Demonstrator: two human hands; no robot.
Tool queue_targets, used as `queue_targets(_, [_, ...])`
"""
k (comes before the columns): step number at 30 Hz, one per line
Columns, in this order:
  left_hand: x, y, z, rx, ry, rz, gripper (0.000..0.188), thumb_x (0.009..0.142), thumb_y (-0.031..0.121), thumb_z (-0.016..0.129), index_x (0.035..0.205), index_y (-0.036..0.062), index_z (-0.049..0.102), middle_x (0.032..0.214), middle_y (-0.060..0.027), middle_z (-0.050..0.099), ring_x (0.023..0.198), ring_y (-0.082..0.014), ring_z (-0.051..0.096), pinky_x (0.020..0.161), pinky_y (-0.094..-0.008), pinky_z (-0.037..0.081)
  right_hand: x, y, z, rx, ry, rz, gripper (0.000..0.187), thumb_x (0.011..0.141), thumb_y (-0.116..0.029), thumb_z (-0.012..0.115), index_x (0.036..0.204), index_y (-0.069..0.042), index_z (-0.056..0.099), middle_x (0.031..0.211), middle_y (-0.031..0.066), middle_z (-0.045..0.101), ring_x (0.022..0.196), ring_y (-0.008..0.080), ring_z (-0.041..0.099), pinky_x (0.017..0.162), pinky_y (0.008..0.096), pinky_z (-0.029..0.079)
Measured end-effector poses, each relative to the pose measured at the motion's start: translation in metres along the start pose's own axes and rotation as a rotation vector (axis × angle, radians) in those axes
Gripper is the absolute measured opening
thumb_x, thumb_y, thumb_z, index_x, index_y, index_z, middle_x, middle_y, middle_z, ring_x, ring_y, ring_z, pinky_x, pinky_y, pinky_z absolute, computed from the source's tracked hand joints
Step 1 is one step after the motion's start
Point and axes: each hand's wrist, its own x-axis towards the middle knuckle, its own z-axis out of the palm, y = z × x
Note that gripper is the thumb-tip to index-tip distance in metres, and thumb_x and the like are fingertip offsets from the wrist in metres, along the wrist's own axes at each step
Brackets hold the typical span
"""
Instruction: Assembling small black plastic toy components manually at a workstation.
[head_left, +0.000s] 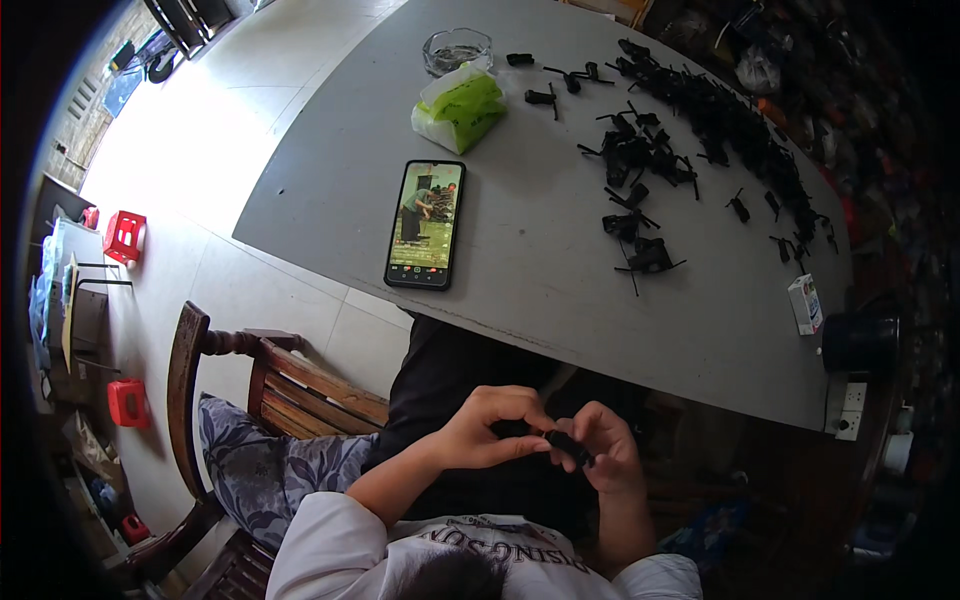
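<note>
Over my lap, just in front of the table edge, both hands meet around a small black part. My right hand is closed with its fingers around the part. My left hand pinches at the part's near-left end with thumb and forefinger, which partly hide it. On the table lie several similar black pieces with thin rods sticking out: a loose group in the middle right, and a long dense heap along the far right edge. What exactly the pieces are I cannot tell.
A phone with a lit screen lies on the grey table, below a green-and-white packet and a glass ashtray. A small white box and a black mug stand at right. Beside me is a wooden chair.
</note>
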Motion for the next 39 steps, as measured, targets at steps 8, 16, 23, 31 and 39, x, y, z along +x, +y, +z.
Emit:
queue_targets(8, [-0.001, 0.003, 0.009, 0.212, 0.023, 0.011, 0.022, 0.069, 0.006, 0.073, 0.089, 0.0013, 0.066, 0.071, -0.0096, 0.059, 0.063, -0.0239, 0.058, 0.056, -0.0297, 0.044, 0.002, 0.003, 0.014, -0.689, 0.327, -0.157, 0.018, 0.081, -0.012, 0.066, 0.087, -0.002, 0.052, 0.086, 0.0062, 0.058, 0.080, 0.0135, 0.056, 0.086, 0.0311, 0.042])
queue_targets(16, [0.000, 0.003, 0.022, 0.333, 0.070, 0.058, 0.019, 0.068, 0.003, 0.073, 0.084, 0.0010, 0.062, 0.069, -0.0093, 0.054, 0.061, -0.0260, 0.054, 0.053, -0.0321, 0.044, 0.003, 0.017, 0.000, -0.103, 0.324, -0.180, 0.018, 0.082, -0.015, 0.067, 0.079, -0.005, 0.052, 0.087, 0.0082, 0.060, 0.086, 0.0163, 0.055, 0.091, 0.0340, 0.038])
queue_targets(23, [-0.002, 0.003, 0.015, 0.207, 0.039, 0.001, 0.019, 0.067, 0.005, 0.075, 0.080, -0.0007, 0.062, 0.070, -0.0110, 0.058, 0.062, -0.0255, 0.058, 0.055, -0.0313, 0.044, 0.003, 0.006, 0.003, 0.042, 0.251, 0.061, 0.016, 0.078, -0.010, 0.070, 0.077, -0.006, 0.054, 0.087, 0.0080, 0.062, 0.092, 0.0160, 0.056, 0.090, 0.0296, 0.039])
queue_targets(31, [-0.005, -0.003, 0.017, 0.251, 0.075, 0.025, 0.018, 0.068, 0.005, 0.074, 0.079, -0.0014, 0.061, 0.070, -0.0118, 0.059, 0.063, -0.0258, 0.059, 0.056, -0.0307, 0.046, 0.003, 0.022, 0.000, 0.244, 0.340, -0.014, 0.012, 0.079, -0.004, 0.067, 0.077, -0.006, 0.056, 0.087, 0.0085, 0.063, 0.092, 0.0179, 0.058, 0.094, 0.0305, 0.040])
queue_targets(39, [0.002, -0.001, 0.005, 0.246, -0.080, 0.199, 0.032, 0.068, 0.011, 0.076, 0.098, 0.0026, 0.067, 0.076, -0.0078, 0.060, 0.066, -0.0220, 0.060, 0.056, -0.0301, 0.046, 0.003, 0.000, 0.003, 0.185, 0.171, 0.296, 0.027, 0.088, -0.024, 0.059, 0.100, -0.004, 0.046, 0.081, 0.0093, 0.061, 0.065, 0.0151, 0.060, 0.056, 0.0272, 0.049])
